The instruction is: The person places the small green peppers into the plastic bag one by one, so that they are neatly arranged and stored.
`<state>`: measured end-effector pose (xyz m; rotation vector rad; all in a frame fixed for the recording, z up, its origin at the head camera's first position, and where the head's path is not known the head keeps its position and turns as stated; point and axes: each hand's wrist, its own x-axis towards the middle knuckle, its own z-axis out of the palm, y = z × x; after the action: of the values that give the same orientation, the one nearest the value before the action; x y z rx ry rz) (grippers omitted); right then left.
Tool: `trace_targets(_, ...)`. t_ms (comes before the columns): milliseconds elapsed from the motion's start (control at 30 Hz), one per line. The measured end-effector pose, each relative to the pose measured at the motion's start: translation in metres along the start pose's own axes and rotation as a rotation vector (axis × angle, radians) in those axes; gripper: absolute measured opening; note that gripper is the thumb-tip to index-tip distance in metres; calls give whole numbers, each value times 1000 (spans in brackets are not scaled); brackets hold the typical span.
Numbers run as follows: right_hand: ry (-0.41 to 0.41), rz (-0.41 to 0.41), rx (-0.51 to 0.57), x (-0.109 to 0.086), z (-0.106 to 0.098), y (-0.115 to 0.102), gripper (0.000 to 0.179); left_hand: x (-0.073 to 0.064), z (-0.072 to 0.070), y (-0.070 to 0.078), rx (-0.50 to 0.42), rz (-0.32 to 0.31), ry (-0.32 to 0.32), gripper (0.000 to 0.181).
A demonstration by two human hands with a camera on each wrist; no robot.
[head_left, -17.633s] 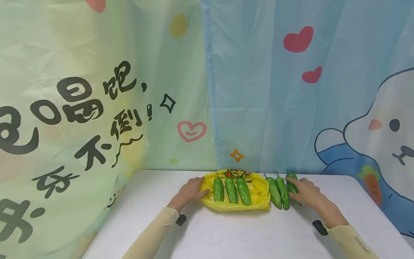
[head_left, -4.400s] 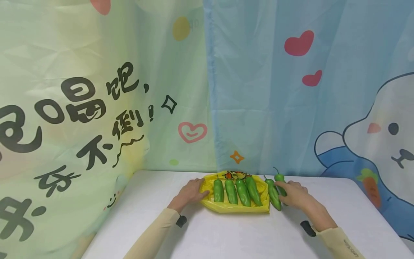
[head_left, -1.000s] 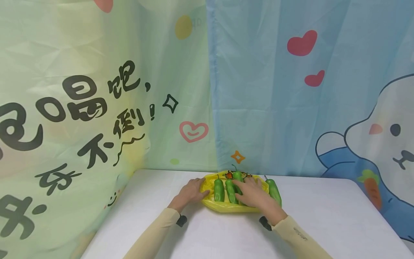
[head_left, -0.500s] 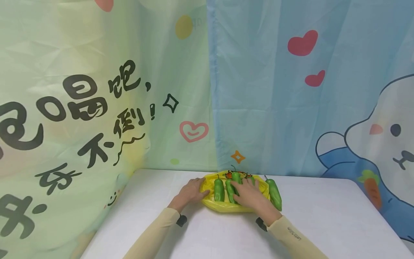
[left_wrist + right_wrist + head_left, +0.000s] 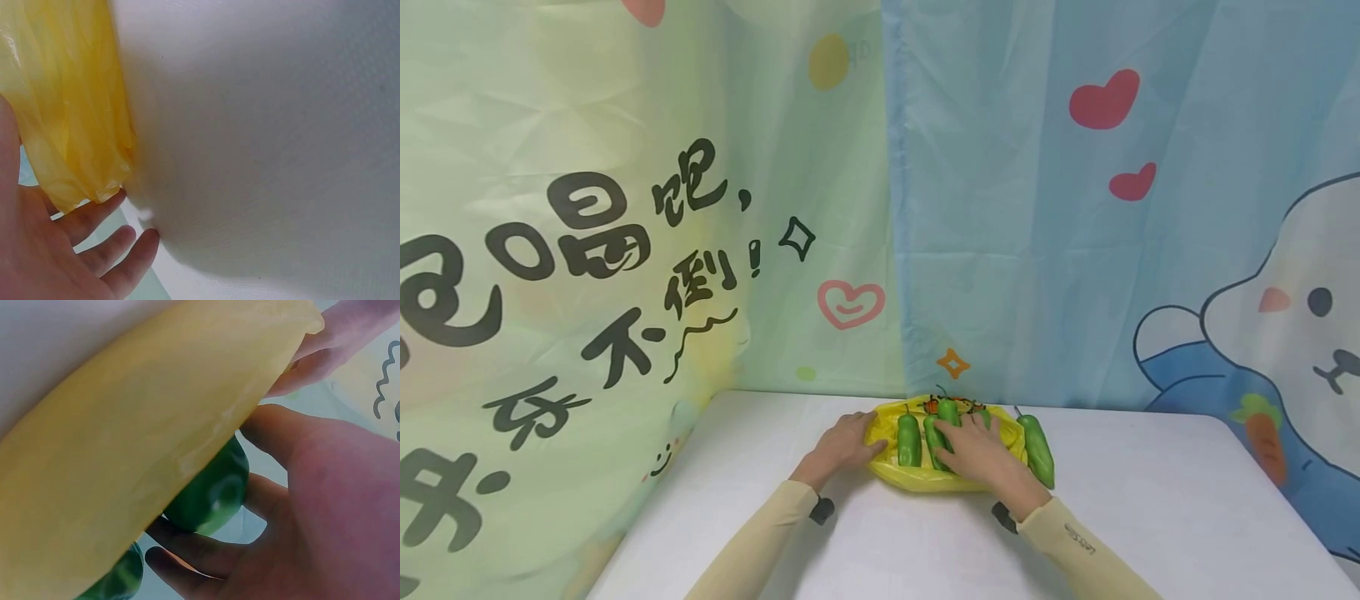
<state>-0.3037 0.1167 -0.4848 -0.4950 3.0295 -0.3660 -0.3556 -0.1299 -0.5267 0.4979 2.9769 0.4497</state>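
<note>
In the head view, a yellow plastic bag [image 5: 917,479] lies open at the table's far side, with several long green peppers [image 5: 908,442] side by side in it. My left hand [image 5: 845,442] holds the bag's left end; in the left wrist view, the crumpled yellow plastic [image 5: 75,112] passes between thumb and fingers. My right hand [image 5: 981,454] is over the bag's right half, gripping a green pepper [image 5: 948,412] between thumb and fingers. The right wrist view shows that pepper's tip [image 5: 215,494] within the fingers, partly behind the bag's edge. Other peppers are partly hidden by this hand.
One more green pepper [image 5: 1037,450] lies on the white table [image 5: 1150,500] just right of the bag. A printed cloth backdrop [image 5: 970,208] hangs behind the table's far edge and along its left. Dark wrist cameras sit under both wrists.
Earlier, three peppers lay right of the bag; one is left there. The right hand carried a pepper leftward into the bag, and within the last second it has shifted only slightly. The left hand stays.
</note>
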Motion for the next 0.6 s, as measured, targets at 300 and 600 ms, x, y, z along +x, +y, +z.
trace_targets(300,-25,15,21,1,1,-1,55,1,2,-1,2,-1,3,65)
trace_targets(600,-20,10,34,0,3,-1,55,3,2,0,9,-7,-3,67)
